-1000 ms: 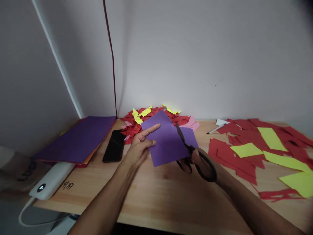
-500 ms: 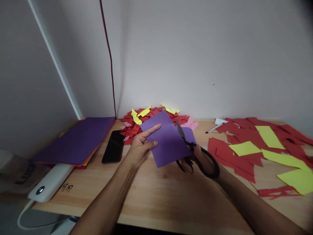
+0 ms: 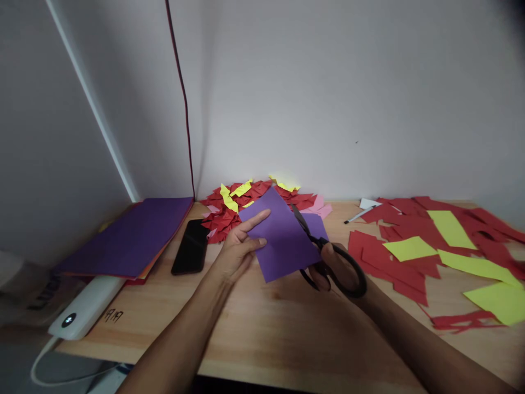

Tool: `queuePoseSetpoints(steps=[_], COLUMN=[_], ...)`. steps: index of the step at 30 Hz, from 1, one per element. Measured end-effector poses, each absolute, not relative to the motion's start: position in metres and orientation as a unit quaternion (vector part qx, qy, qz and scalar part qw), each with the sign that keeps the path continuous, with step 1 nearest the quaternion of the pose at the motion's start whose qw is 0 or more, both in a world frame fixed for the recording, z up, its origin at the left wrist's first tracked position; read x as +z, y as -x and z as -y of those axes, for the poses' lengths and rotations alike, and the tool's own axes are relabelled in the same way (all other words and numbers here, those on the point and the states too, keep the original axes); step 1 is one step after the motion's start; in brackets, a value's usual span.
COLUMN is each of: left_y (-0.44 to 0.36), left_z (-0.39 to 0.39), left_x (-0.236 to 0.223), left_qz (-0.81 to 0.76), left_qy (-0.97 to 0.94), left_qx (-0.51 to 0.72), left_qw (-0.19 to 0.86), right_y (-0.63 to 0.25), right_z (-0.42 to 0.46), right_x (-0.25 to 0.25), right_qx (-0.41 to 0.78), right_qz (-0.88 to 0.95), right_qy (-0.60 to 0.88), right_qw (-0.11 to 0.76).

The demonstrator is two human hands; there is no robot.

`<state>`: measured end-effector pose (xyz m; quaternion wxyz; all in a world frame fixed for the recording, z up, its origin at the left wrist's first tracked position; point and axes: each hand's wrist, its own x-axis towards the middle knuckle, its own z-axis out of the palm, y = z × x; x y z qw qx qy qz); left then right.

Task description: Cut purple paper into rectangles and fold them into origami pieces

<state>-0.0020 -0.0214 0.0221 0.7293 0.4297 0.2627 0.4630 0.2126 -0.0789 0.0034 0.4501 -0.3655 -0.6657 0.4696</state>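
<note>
Above the tabletop (image 3: 262, 334), purple paper (image 3: 283, 246) spans between my hands: left fingers (image 3: 255, 220) pinch its left side, right fingers (image 3: 328, 254) curl through the scissors (image 3: 319, 241), whose blades slant leftward toward the far edge, beside its right part.

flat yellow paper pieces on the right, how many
4: a yellow paper rectangle at the back, a yellow paper piece left of it, a long yellow paper strip in front, and a wide yellow paper sheet nearest the viewer. Some may be hidden.
</note>
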Motion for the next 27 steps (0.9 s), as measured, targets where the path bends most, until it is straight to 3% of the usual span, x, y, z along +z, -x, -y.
queuePoseSetpoints(steps=[13,22,27], left_y=[0.0027,0.0049,0.0040], left_z=[0.0207,0.0203,0.0209], left_x=[0.0234,0.0239,0.0228], left_qz=[-0.261,-0.266,-0.267], left_qy=[-0.428,-0.455,-0.454], left_qx=[0.471,0.442,0.436], left_qw=[0.726,0.726,0.730], right_y=[-0.2087,-0.2141,-0.2151], right_z=[0.0800,0.0738,0.0754], right_x=[0.0044,-0.0004,0.0069], right_qx=[0.480,0.509,0.497], right_qz=[0.646,0.682,0.693], right_qy=[0.381,0.374,0.364], right_qw=[0.456,0.368,0.375])
